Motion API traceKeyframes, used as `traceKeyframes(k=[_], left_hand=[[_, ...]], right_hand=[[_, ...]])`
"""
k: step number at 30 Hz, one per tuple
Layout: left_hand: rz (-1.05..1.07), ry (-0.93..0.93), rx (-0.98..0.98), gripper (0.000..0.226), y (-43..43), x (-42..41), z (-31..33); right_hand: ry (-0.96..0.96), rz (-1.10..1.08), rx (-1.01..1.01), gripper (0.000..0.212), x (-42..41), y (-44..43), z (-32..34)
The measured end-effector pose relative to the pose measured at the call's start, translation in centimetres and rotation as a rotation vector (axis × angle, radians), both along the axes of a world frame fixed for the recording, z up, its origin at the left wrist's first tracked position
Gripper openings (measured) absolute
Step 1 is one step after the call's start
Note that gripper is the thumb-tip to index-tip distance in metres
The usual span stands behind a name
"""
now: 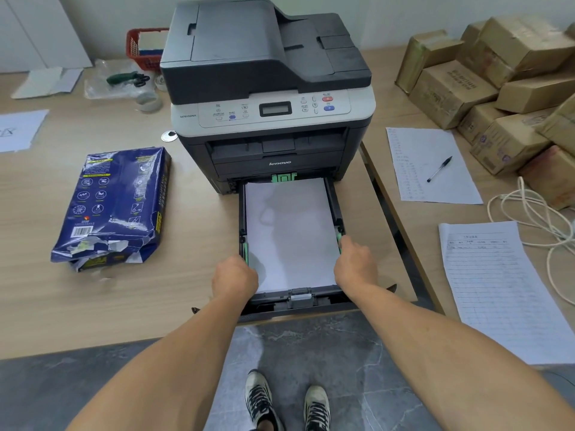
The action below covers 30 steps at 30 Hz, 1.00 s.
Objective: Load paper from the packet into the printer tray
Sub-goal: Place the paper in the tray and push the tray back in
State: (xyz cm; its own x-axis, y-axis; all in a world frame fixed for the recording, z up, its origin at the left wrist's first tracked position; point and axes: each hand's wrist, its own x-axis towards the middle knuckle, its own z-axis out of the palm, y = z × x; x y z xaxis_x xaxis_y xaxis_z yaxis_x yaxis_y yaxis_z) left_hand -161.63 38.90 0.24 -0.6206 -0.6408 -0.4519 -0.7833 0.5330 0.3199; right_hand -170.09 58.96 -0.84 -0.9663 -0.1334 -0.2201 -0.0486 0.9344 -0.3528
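Observation:
A dark grey and white printer (267,88) stands on the wooden table. Its black paper tray (300,301) is pulled out toward me over the table edge, and a stack of white paper (289,231) lies flat in it. My left hand (235,279) grips the tray's left side by the green guide. My right hand (354,264) grips the right side, fingers on the right green guide. The blue paper packet (115,206), torn open at its near end, lies on the table to the left of the printer.
Printed sheets (497,284) and a pen (439,168) lie on the right-hand table, with a white cable (529,213) and stacked cardboard boxes (497,88) behind. A red basket (144,49), scissors and tape rolls sit at the back left. My shoes stand on grey floor below.

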Motion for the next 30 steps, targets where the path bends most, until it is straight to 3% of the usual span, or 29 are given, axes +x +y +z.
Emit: traceKeyframes(k=[7, 14, 21, 30], left_hand=[[-0.022, 0.009, 0.020, 0.030, -0.3, 0.2, -0.1], [-0.032, -0.054, 0.032, 0.028, -1.3, 0.1, 0.0], [-0.042, -0.048, 0.061, 0.023, -0.5, 0.0, 0.2], [-0.091, -0.031, 0.144, 0.038, -1.6, 0.9, 1.3]], right_hand=[[0.001, 0.067, 0.002, 0.041, 0.0, 0.4, 0.1], [-0.167, -0.196, 0.013, 0.025, -1.0, 0.6, 0.3], [-0.118, -0.235, -0.002, 0.026, -0.7, -0.8, -0.1], [-0.239, -0.119, -0.013, 0.025, -1.2, 1.5, 1.8]])
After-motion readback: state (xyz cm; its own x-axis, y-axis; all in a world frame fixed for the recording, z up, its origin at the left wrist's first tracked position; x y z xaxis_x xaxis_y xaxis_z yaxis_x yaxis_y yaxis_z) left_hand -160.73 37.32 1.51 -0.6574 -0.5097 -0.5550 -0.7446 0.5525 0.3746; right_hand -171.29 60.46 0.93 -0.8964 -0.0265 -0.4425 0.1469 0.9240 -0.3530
